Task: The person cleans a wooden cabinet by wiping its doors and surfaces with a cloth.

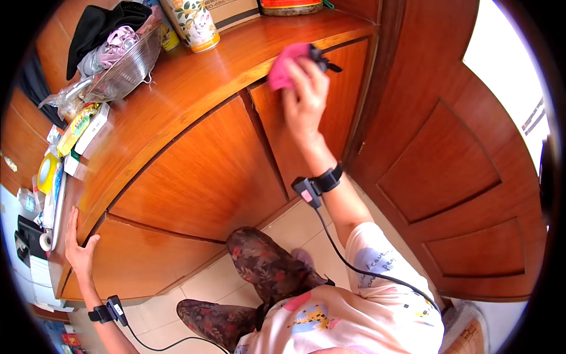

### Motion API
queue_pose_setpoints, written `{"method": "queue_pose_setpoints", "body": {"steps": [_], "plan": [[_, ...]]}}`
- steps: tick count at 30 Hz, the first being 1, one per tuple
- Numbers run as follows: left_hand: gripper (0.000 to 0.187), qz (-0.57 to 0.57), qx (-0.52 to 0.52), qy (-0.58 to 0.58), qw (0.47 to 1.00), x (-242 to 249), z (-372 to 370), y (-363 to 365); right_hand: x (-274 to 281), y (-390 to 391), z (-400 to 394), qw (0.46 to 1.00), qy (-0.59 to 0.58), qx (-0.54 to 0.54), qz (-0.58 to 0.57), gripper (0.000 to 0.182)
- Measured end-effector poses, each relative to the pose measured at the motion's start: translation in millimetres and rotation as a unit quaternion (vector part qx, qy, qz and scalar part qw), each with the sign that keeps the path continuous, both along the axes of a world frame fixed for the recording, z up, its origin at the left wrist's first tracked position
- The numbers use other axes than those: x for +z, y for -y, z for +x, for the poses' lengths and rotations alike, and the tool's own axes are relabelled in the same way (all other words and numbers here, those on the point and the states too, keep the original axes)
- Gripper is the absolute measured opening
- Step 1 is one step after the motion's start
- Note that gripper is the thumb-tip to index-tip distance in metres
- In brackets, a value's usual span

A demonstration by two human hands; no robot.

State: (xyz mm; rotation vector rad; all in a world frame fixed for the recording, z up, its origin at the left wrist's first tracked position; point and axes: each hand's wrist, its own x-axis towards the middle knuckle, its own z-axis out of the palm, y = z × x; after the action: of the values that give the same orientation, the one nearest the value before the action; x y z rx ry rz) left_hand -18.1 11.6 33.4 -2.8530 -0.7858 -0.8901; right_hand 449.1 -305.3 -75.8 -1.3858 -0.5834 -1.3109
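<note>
A bright pink cloth [283,64] is in my right hand [306,97], whose fingers press it near the top edge of a brown wooden cabinet door [330,112]. Beside the fingers, a small black object [323,58] shows at the cloth's right side; I cannot make out what it is. My left hand [81,251] rests on the left end of the cabinet's curved edge, thumb and fingers apart, holding nothing. Both wrists carry a black strap with a small device and a cable.
On the wooden top [177,76] stand a wire basket [127,71] with dark and lilac fabric, a floral can [194,23], a cardboard box [233,12] and a roll of yellow tape [47,173]. A panelled wooden door [439,165] stands at the right.
</note>
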Motion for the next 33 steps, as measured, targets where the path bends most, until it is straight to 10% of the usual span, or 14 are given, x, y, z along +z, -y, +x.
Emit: {"method": "queue_pose_setpoints", "body": {"steps": [3,9,33], "plan": [[0.073,0.000,0.006,-0.004,1.000,-5,0,-3,12,17,25,0.986,-0.091,0.080,0.117,0.041],[0.072,0.020,-0.001,-0.016,1.000,-4,-1,-4,15,11,-17,0.992,0.032,0.075,-0.097,0.043],[0.073,0.009,-0.001,-0.014,1.000,-4,-2,-6,13,5,-28,0.994,-0.050,0.088,-0.037,0.044]]}}
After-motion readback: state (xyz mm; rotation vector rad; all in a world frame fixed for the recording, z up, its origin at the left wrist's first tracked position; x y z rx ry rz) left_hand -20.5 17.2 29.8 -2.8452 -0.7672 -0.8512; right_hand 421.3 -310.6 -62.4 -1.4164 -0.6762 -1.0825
